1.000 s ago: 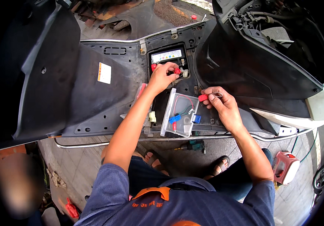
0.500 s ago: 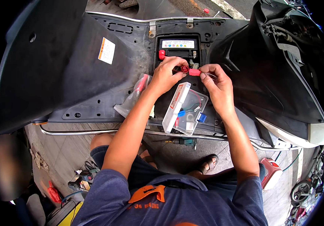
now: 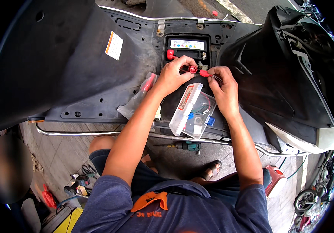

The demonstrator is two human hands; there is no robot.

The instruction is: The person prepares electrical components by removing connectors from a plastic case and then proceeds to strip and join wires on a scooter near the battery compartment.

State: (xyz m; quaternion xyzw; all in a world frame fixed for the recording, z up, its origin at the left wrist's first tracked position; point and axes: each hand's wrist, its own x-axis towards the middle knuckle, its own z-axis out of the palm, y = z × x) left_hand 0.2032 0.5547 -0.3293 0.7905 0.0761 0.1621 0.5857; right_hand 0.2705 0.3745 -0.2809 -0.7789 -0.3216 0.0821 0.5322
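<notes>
My left hand (image 3: 177,74) pinches a small dark-red round part (image 3: 192,69) that looks like a fuse holder or connector, with thin wires behind it. My right hand (image 3: 224,83) has thumb and fingertips closed on a bright-red flat connector (image 3: 204,73), and thin wires trail from it past the fingers. The two red parts lie close together, just below the open battery bay. In that bay sits a battery (image 3: 186,45) with a red terminal cover (image 3: 170,54). Below my hands, an open clear plastic case (image 3: 193,116) holds a blue piece (image 3: 210,121) and loose wires.
A plastic bag (image 3: 139,99) with something red lies on the scooter's footboard (image 3: 85,106), left of my forearm. A chrome rail (image 3: 77,133) runs along its near edge. On the ground are a drill-like tool (image 3: 188,146), more tools (image 3: 82,182) and a red-and-white box (image 3: 275,180).
The bright-red connector has tilted and shifted slightly away from the round part, and a gap now shows between them. The whole view has shifted a little; both hands keep their grips.
</notes>
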